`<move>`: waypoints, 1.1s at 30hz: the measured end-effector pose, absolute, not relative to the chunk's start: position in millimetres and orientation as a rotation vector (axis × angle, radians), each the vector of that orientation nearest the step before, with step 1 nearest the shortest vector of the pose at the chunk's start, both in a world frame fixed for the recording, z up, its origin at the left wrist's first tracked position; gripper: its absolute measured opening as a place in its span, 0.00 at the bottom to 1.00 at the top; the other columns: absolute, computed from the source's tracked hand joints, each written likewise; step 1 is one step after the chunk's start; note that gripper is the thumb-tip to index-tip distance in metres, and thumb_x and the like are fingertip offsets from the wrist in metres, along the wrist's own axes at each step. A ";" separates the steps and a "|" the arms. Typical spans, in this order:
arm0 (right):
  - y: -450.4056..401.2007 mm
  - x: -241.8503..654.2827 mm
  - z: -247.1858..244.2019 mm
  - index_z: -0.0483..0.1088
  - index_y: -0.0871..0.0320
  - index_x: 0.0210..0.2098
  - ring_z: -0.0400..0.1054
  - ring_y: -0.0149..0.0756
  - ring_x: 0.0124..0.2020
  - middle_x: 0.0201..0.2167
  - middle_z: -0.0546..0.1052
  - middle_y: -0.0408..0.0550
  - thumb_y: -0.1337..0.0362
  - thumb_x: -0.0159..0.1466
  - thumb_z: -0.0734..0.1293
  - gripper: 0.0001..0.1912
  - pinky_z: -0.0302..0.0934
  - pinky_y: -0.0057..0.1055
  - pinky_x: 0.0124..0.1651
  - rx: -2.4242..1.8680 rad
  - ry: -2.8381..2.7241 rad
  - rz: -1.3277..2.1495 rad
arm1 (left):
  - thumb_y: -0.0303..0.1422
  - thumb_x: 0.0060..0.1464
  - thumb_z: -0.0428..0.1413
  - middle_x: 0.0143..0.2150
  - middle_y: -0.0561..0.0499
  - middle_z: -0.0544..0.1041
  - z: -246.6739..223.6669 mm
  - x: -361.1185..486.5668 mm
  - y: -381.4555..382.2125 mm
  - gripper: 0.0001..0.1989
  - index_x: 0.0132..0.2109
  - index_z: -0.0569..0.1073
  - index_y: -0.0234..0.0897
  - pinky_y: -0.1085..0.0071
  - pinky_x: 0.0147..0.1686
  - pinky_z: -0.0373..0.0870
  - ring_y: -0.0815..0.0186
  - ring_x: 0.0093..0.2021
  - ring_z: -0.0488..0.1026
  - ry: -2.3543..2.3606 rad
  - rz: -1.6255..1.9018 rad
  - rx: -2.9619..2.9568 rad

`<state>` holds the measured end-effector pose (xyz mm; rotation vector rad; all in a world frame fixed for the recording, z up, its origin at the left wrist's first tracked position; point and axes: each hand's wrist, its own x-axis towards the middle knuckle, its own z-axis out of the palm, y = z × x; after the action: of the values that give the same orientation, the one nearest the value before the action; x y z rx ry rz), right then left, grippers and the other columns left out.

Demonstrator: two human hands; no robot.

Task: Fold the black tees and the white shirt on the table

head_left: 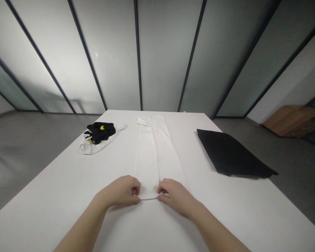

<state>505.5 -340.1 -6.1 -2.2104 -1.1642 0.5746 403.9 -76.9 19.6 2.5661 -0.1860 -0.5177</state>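
White trousers (147, 157) lie flat and lengthwise on the white table, their two legs side by side and the far end partly folded over at its left. My left hand (126, 190) is closed on the left corner of the near hem, thumb below and fingers curled. My right hand (174, 196) pinches the same hem farther right, near the line between the legs. Between the two hands the hem edge runs nearly straight, close to the table.
A black and yellow cloth bundle (102, 132) rests on a crumpled white cloth (89, 148) at the left of the table (55, 189). At the right lies a flat black cloth (231, 154), reaching past the table's edge. A wooden cabinet (294, 120) stands beyond.
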 end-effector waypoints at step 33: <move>-342.4 505.5 -10.3 0.80 0.54 0.41 0.72 0.37 0.43 0.39 0.77 0.45 0.71 0.66 0.68 0.09 0.61 0.30 0.49 -2.166 -1.196 0.493 | 0.38 0.69 0.56 0.49 0.46 0.77 -17.6 415.1 -117.0 0.07 0.48 0.77 0.43 0.59 0.55 0.66 0.56 0.52 0.72 -0.430 -0.010 2.628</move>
<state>505.5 -342.4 -10.3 -2.1656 -1.1957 0.4932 415.1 -117.0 -17.6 2.6283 -0.4302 -0.0104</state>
